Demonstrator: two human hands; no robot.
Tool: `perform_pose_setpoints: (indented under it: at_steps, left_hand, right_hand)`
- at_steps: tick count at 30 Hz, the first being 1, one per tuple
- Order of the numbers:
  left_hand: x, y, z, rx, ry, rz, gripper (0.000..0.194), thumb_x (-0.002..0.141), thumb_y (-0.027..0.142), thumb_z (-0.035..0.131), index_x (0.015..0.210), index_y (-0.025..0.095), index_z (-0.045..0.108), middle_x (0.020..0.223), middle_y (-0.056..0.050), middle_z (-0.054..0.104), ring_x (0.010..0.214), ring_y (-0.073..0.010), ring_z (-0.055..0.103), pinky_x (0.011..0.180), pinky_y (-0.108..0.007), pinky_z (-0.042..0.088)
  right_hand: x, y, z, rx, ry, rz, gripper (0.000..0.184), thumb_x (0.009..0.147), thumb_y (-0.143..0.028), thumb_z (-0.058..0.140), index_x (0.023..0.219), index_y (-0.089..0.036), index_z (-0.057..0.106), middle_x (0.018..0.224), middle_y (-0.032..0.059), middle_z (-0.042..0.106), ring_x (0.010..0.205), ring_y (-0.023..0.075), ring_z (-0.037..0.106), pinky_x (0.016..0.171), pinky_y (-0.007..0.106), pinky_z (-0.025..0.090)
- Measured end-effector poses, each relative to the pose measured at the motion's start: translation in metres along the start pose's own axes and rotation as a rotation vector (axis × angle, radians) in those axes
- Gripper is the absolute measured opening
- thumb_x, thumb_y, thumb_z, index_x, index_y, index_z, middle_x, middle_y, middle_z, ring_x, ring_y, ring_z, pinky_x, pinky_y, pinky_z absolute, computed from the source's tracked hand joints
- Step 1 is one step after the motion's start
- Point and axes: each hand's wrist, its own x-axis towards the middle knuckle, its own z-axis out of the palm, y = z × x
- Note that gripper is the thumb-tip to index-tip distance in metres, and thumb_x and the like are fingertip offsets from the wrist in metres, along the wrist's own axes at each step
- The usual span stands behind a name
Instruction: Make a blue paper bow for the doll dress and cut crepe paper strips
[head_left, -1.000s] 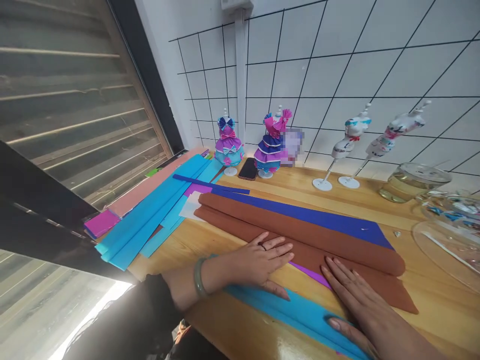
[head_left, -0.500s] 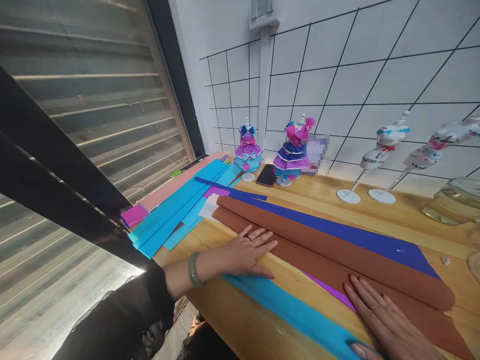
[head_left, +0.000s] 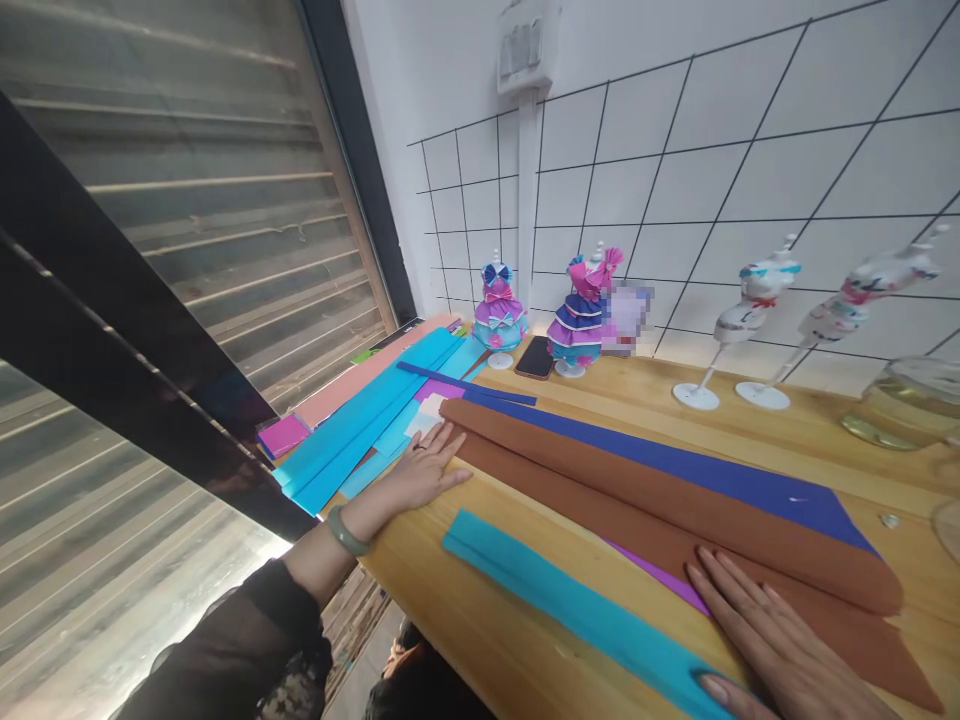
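A folded brown paper sheet (head_left: 585, 470) stretches diagonally over the wooden table. My left hand (head_left: 424, 468) lies flat with fingers spread at its far left end, fingertips on the brown edge beside a white piece of paper (head_left: 426, 414). On the near right part rests my right hand (head_left: 772, 630), fingers stretched out, its thumb over a light blue paper strip (head_left: 562, 595). Dark blue paper (head_left: 720, 465) shows from under the brown sheet's far side. A thin purple edge (head_left: 660, 578) peeks out along its near side.
Bright blue folded paper (head_left: 367, 420) and other coloured sheets lie at the left. Behind stand two small dressed mannequins (head_left: 498, 310) (head_left: 581, 325), a phone (head_left: 534, 358), two more mannequins (head_left: 754, 300) (head_left: 862, 285) and a glass pot (head_left: 904, 405). A grid rack (head_left: 675, 140) hangs on the wall.
My left hand has slid left along the brown paper to its far left end, off the light blue strip's end. My right hand has stayed nearly in place. The view has shifted slightly.
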Motion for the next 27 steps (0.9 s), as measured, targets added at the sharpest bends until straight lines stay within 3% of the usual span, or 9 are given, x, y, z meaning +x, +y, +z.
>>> perform_pose_setpoints:
  at_steps: [4, 7, 9, 11, 14, 16, 20, 27]
  left_hand:
    - [0.001, 0.003, -0.008, 0.039, -0.008, -0.088, 0.074, 0.082, 0.068, 0.021, 0.141, 0.023, 0.018, 0.149, -0.012, 0.008, 0.136, -0.0306, 0.005, 0.106, -0.052, 0.006]
    - [0.002, 0.027, -0.017, 0.116, 0.106, -0.128, 0.072, 0.081, 0.068, 0.027, 0.129, 0.016, 0.043, 0.140, -0.017, 0.032, 0.130, -0.0359, 0.022, 0.103, -0.052, 0.016]
    - [0.004, 0.051, -0.022, 0.112, 0.185, -0.040, 0.064, 0.084, 0.063, 0.027, 0.114, 0.015, 0.056, 0.124, -0.016, 0.048, 0.121, -0.0325, 0.036, 0.099, -0.047, 0.027]
    - [0.007, 0.079, -0.025, 0.026, 0.186, 0.143, 0.057, 0.087, 0.059, 0.028, 0.111, 0.017, 0.057, 0.112, -0.012, 0.055, 0.111, -0.0265, 0.045, 0.092, -0.040, 0.036]
    - [0.014, 0.118, -0.021, -0.119, 0.100, 0.471, 0.049, 0.088, 0.053, 0.031, 0.115, 0.020, 0.054, 0.115, -0.008, 0.055, 0.108, -0.0206, 0.047, 0.091, -0.032, 0.039]
    - [0.022, 0.138, -0.016, -0.153, 0.076, 0.594, 0.047, 0.088, 0.052, 0.035, 0.115, 0.020, 0.055, 0.118, -0.007, 0.054, 0.110, -0.0203, 0.045, 0.093, -0.032, 0.039]
    - [0.041, 0.161, -0.008, -0.140, 0.094, 0.642, 0.045, 0.087, 0.051, 0.039, 0.113, 0.020, 0.057, 0.122, -0.009, 0.051, 0.116, -0.0227, 0.040, 0.095, -0.036, 0.039]
    - [0.077, 0.169, -0.009, -0.112, 0.172, 0.598, 0.048, 0.089, 0.050, 0.034, 0.119, 0.019, 0.053, 0.138, -0.009, 0.036, 0.129, -0.0238, 0.027, 0.105, -0.039, 0.029]
  right_hand:
    - [0.004, -0.004, -0.005, -0.020, -0.029, 0.038, 0.081, 0.079, -0.057, 0.046, 0.142, -0.015, 0.018, 0.144, 0.0137, 0.022, 0.128, 0.0347, 0.027, 0.096, 0.055, 0.036]
    - [0.008, -0.007, -0.010, -0.006, -0.040, 0.052, 0.076, 0.079, -0.059, 0.045, 0.139, -0.014, 0.028, 0.142, 0.0130, 0.025, 0.128, 0.0338, 0.027, 0.097, 0.052, 0.036]
    - [0.011, -0.010, -0.015, 0.009, -0.050, 0.057, 0.075, 0.079, -0.059, 0.044, 0.138, -0.015, 0.030, 0.142, 0.0125, 0.027, 0.128, 0.0327, 0.026, 0.099, 0.051, 0.033]
    - [0.013, -0.012, -0.019, 0.015, -0.065, 0.067, 0.074, 0.080, -0.059, 0.043, 0.138, -0.015, 0.028, 0.142, 0.0124, 0.026, 0.129, 0.0314, 0.024, 0.100, 0.051, 0.031]
    - [0.015, -0.015, -0.024, 0.027, -0.097, 0.075, 0.073, 0.082, -0.057, 0.040, 0.139, -0.014, 0.024, 0.143, 0.0126, 0.023, 0.131, 0.0296, 0.021, 0.102, 0.050, 0.029]
    - [0.015, -0.016, -0.026, 0.048, -0.116, 0.087, 0.072, 0.083, -0.057, 0.039, 0.140, -0.016, 0.021, 0.144, 0.0119, 0.022, 0.132, 0.0281, 0.019, 0.103, 0.049, 0.027]
    - [0.017, -0.018, -0.032, 0.082, -0.152, 0.114, 0.072, 0.084, -0.058, 0.036, 0.140, -0.017, 0.019, 0.145, 0.0103, 0.021, 0.133, 0.0254, 0.017, 0.106, 0.047, 0.024]
    - [0.019, -0.020, -0.038, 0.160, -0.162, 0.151, 0.073, 0.083, -0.059, 0.037, 0.140, -0.015, 0.024, 0.145, 0.0126, 0.023, 0.134, 0.0265, 0.016, 0.107, 0.048, 0.022]
